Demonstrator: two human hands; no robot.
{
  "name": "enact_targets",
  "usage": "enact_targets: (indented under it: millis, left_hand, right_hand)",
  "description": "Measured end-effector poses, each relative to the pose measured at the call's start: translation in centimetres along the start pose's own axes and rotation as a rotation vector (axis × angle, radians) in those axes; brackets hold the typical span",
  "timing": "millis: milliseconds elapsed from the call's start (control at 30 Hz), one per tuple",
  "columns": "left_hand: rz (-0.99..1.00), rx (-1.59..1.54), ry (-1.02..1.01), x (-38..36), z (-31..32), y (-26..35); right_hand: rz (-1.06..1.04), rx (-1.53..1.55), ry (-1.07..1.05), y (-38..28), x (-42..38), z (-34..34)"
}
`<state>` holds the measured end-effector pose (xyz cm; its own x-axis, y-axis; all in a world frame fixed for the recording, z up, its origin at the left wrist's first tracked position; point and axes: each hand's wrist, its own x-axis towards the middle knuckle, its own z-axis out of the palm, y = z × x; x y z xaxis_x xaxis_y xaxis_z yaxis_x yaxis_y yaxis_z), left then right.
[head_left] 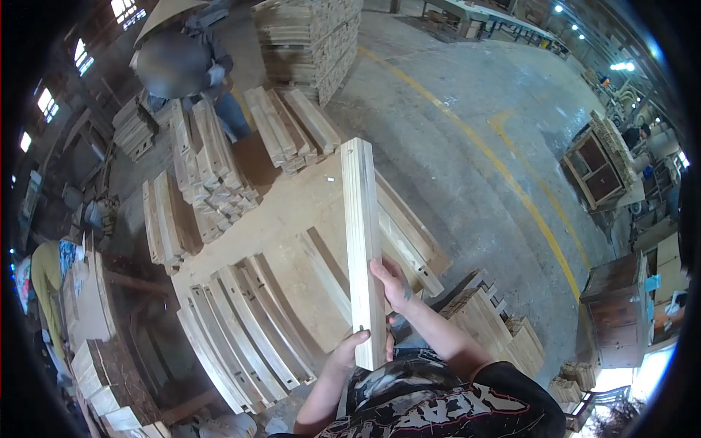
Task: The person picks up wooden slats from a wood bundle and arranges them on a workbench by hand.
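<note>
A squared wooden post (358, 219), pale with a hole near each end, stands out in front of my body over the worktable. My left hand (350, 350) grips its lower end, thumb on the near face and fingertips showing at the far side. Higher up, my right hand (392, 283) is closed around its right edge; some of those fingers are hidden behind the wood. On the brown tabletop (292, 226) beyond lies a single loose wooden piece (325, 266). To the left, several slotted wooden pieces (248, 328) lie side by side.
Stacked posts (208, 160) and more boards (288, 128) sit at the table's far side. A person in a conical hat (219, 73) stands behind them. A tall timber stack (307, 44) rises at the back. Cut wood blocks (482, 321) are close on my right.
</note>
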<state>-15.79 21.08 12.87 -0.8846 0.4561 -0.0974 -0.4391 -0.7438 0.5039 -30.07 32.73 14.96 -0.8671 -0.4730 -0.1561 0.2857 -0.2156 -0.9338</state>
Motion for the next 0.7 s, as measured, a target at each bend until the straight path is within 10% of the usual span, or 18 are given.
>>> enact_targets:
  millis: [133,233,300,433,567,700]
  left_hand:
    - [0.069,0.448,0.313,0.2,0.2,-0.5]
    - [0.05,1.087,0.515,0.9,-0.6,-1.1]
    - [-0.133,1.521,0.478,0.8,-0.2,0.7]
    - [0.454,1.792,0.601,-1.4,0.9,3.3]
    - [0.539,2.257,0.546,-3.8,1.0,7.5]
    - [-0.279,1.922,0.535,-6.5,-3.6,5.4]
  right_hand:
    - [0.024,0.198,-0.249,-2.5,0.6,1.4]
    - [0.253,-0.12,-0.236,-2.1,1.5,0.4]
    - [0.031,-0.535,-0.178,-1.0,1.6,0.3]
    - [-0.08,-1.241,-0.226,-0.6,0.2,-1.5]
    - [-0.133,-1.59,-0.615,-0.6,0.4,-2.3]
    - [-0.386,-1.655,-0.881,0.4,1.3,-1.4]
